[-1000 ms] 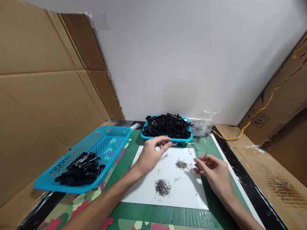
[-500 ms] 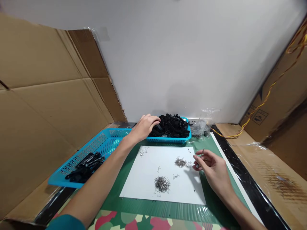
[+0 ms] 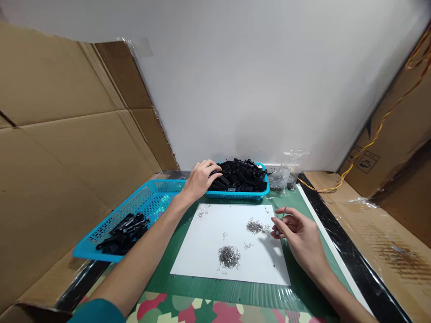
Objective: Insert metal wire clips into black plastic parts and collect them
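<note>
Left hand (image 3: 201, 178) bends over black parts (image 3: 244, 176) in the back basket (image 3: 237, 195) of two, grip too hidden to tell, and right hand (image 3: 301, 237) pinches one tool (image 3: 284, 212) near two big wire piles (image 3: 229, 256) on one sheet (image 3: 193, 255).

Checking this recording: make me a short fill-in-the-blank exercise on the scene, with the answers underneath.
1. The left hand is at the far basket, by a heap of parts coloured ____.
2. The right hand holds a thin tool by the ____ edge of the white sheet.
3. The left basket shows ____ parts than the far basket.
4. The larger metal pile lies ____ the person than the smaller pile.

Missing words: black; right; fewer; nearer to.
</note>
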{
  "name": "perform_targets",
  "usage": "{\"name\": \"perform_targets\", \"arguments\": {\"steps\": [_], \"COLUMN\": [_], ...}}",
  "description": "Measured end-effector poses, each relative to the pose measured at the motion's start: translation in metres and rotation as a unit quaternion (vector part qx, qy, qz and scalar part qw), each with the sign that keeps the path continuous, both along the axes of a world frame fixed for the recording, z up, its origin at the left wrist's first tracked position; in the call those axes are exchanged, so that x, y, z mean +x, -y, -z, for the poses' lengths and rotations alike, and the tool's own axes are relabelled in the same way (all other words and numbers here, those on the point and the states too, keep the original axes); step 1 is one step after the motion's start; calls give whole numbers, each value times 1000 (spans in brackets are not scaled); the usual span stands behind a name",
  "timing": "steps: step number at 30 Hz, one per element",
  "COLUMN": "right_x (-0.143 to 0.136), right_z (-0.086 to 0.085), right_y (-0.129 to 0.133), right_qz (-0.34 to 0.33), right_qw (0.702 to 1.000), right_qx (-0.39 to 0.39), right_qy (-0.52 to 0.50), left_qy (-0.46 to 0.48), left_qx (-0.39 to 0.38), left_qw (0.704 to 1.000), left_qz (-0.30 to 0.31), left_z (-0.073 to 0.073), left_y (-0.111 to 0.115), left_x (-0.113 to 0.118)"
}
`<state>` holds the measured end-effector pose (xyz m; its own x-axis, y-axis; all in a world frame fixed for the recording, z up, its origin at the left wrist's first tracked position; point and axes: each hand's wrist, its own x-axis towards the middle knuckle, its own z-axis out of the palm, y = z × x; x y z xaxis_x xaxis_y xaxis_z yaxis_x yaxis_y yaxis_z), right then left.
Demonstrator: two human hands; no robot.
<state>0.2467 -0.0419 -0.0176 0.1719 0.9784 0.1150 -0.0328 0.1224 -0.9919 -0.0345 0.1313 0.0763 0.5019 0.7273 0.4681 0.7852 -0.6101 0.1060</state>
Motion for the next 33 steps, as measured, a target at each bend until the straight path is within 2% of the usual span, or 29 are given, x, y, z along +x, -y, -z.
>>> {"name": "perform_targets", "arguments": {"steps": [4, 9, 14, 18, 21, 25, 29, 33], "right_x": [1, 4, 5, 4, 3, 2, 0, -5], "right_z": [1, 2, 3, 2, 0, -1, 1, -1], "right_y": [1, 2, 4, 9, 11, 11, 10, 11], "right_qz": [-12, -22, -27, -36, -40, -44, -79, -104], "right_qw": [1000, 999, 997, 995, 993, 989, 983, 977], "right_qx": [0, -1, -1, 2, 8, 1, -8, -13], "right_qy": [9, 31, 66, 92, 112, 142, 167, 187], "left_qy": [14, 36, 48, -13, -94, -116, -121, -133], "left_qx": [4, -6, -66, -131, -226, -287, -320, -311], "left_qw": [1000, 996, 989, 976, 947, 926, 916, 915], "left_qz": [-19, -85, -125, -172, -208, -216, -207, -219], "left_z": [-4, -22, -39, -42, -36, -18, 3, 16], "left_y": [6, 24, 44, 56, 61, 70, 79, 77], "left_x": [-4, -25, -64, -113, -157, -197, -209, -214]}}
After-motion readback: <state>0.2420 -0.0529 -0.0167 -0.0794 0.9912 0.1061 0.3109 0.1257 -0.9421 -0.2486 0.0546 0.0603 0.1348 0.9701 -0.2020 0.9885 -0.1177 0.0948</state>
